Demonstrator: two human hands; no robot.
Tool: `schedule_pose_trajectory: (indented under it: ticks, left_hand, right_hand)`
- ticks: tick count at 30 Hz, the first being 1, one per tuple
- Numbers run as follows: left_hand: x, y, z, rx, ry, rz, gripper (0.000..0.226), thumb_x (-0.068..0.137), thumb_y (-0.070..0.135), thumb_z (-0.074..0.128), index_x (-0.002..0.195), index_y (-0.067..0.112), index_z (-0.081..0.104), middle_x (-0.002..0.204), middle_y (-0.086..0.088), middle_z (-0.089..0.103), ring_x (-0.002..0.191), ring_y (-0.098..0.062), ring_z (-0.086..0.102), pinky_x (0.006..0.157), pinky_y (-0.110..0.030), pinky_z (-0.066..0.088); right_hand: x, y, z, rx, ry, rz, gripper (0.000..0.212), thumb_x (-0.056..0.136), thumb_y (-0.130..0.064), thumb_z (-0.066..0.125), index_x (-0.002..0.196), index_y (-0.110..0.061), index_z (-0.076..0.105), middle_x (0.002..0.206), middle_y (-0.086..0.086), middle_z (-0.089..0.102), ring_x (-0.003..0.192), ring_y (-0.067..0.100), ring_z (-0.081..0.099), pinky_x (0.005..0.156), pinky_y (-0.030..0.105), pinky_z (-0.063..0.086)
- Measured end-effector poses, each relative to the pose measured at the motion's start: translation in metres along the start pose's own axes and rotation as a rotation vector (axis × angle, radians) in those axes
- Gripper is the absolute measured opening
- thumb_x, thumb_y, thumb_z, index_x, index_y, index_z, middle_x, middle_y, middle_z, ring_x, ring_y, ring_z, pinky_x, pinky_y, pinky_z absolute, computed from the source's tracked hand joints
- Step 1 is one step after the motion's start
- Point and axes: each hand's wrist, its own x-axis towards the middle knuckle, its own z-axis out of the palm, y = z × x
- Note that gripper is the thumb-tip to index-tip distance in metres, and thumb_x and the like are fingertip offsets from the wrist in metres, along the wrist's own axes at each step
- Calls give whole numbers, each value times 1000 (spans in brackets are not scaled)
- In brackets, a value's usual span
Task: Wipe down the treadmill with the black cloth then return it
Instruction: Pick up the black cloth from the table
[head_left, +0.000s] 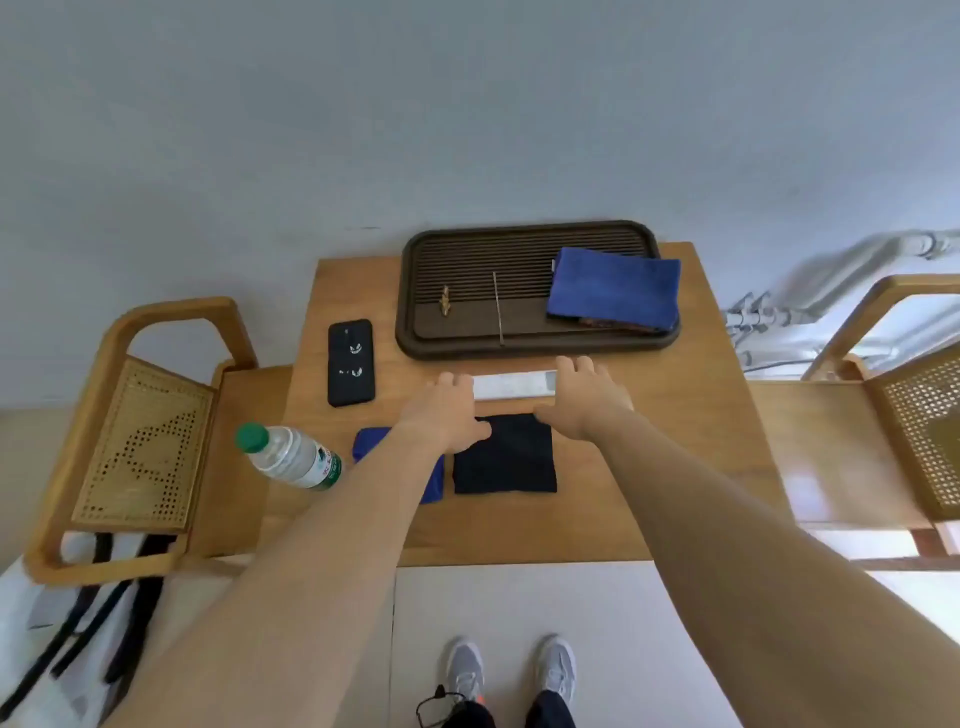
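Pale wall ahead, and below me a wooden surface (675, 441) where the folded black cloth (506, 460) lies near the front edge, not yet lifted. My left grip (447, 413) and right grip (579, 397) are both spread flat over its far corners, fingertips at the ends of a white remote (514, 384). As I judge it, the fingers could drag that remote along. The blue cloth (435, 480) just beside could be taken by mistake, and my left forearm could tip the bottle (291, 457). No treadmill is in view. The bottle's green label is too blurred to read, and the phone (351, 362) case shows only white marks.
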Motion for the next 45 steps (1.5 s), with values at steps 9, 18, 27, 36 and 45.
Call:
schedule_pose_trajectory:
  ticks: [9,18,27,36,45]
  left_hand:
    - [43,-14,77,35,37,11,47,92,20,64,135,20,48,141,-5,47,120,-29,51,79,-41,52]
    - [38,-24,81,-59,172,132,13,88,20,66,90,24,54,104,5,58,91,-18,54,70,-38,52]
    - [-47,-26,20,-511,33,216,33,79,23,66,58,21,42,58,6,46,59,-15,45,57,-36,39]
    - [-170,-100,-6,-798,-516,-120,26,89,39,70,103,18,63,86,2,69,68,-11,61,54,-20,43]
    - [-318,-217,58,-1001,-134,-497,16,89,23,68,85,8,71,72,-3,59,66,-21,48,57,-30,35]
  right_hand:
    - [27,18,97,137,-160,-11,67,90,-35,60,148,-27,28,143,10,39,127,36,42,95,51,50]
    - [17,17,108,153,-27,26,24,93,-22,59,114,-23,50,126,4,45,111,26,48,65,37,48]
    - [-55,-31,48,643,-5,-41,14,83,-18,64,75,-12,53,84,3,57,75,21,55,65,36,48]
    - [-87,-154,10,530,-502,-390,11,90,-11,61,89,-1,59,80,10,56,74,21,53,62,19,43]
    - [-136,-301,105,-79,-650,-986,46,95,-31,62,57,-13,43,51,4,40,50,16,37,54,32,30]
